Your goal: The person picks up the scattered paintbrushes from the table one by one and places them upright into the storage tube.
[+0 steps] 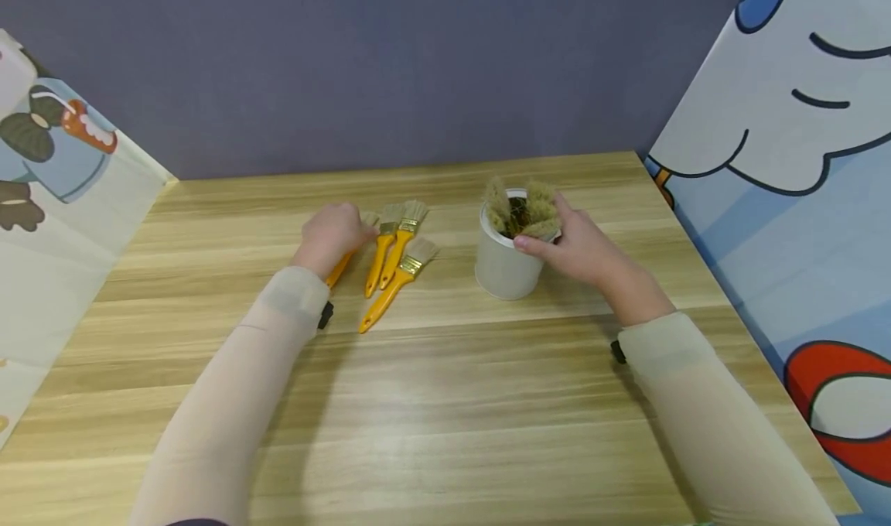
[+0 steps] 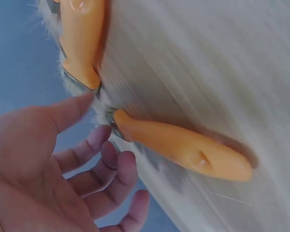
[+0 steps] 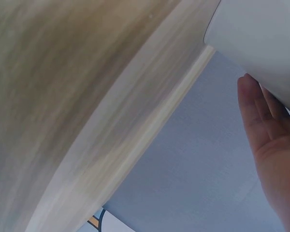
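On the wood-grain counter (image 1: 445, 418), the left hand (image 1: 330, 236) is over the leftmost flat paintbrush with a yellow handle (image 1: 337, 272). Its grip is loosely bent, thumb parted from the fingertips; whether it touches the brush I cannot tell. Just right lie two similar brushes side by side, the left one (image 1: 381, 254) and the right one (image 1: 401, 251), with a nearer brush (image 1: 394, 292) slanting beside them. Farther right, the right hand's (image 1: 592, 254) grip curves round a white cylindrical can (image 1: 506, 269), thumb at its near rim; tan bristles (image 1: 541, 201) stick up from it. To work well, I'd pinch the single handle squarely, clear of its neighbours, and steady the can without crushing the bristles.
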Demonstrator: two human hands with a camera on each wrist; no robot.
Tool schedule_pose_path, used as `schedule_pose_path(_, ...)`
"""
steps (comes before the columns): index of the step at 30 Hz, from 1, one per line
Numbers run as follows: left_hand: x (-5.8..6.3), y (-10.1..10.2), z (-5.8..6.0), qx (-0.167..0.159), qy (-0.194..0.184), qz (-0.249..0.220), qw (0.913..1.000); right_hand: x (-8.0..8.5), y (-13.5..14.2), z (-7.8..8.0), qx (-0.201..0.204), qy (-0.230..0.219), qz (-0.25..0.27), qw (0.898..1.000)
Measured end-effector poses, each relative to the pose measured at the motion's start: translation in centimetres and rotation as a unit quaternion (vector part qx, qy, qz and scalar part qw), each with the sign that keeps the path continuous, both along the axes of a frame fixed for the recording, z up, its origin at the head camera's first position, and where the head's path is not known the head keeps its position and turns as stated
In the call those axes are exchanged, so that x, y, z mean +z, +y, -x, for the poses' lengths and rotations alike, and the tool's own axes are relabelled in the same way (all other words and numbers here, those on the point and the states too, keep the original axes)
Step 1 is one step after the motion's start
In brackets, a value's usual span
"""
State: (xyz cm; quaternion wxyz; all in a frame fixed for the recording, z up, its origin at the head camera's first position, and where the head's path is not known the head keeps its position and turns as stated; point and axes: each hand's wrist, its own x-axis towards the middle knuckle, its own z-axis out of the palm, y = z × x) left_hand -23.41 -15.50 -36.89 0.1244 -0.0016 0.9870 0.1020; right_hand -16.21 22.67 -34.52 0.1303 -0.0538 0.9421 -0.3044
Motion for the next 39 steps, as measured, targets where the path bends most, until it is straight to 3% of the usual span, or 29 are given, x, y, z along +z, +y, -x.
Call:
schedule_pose_path(7, 0.0, 1.4, 0.0, -0.045, 0.022, -0.012, 0.9987, 0.1, 0.1, -0.1, -0.002, -0.002, 0.0, 1.0)
schedule_pose_path(12, 0.2, 2.1, 0.0, -0.062, -0.002, -0.028, 0.9977, 0.3, 0.1, -0.2, -0.002, 0.0, -0.004, 1.0)
schedule_pose_path(19, 0.6, 2.7, -0.1, -0.054, -0.037, -0.026, 0.9976, 0.2, 0.2, -0.5, -0.006, 0.001, -0.002, 1.0)
schedule_pose_path(31, 0.1, 3.1, -0.3, -0.039, -0.016, -0.024, 0.9988, 0.2, 0.0, -0.3, -0.009, -0.002, 0.0, 1.0)
schedule_pose_path(39, 0.7, 3.0, -1.2, -0.011, -0.014, -0.072, 0.9972, 0.1, -0.1, -0.3, -0.003, -0.008, 0.007, 1.0)
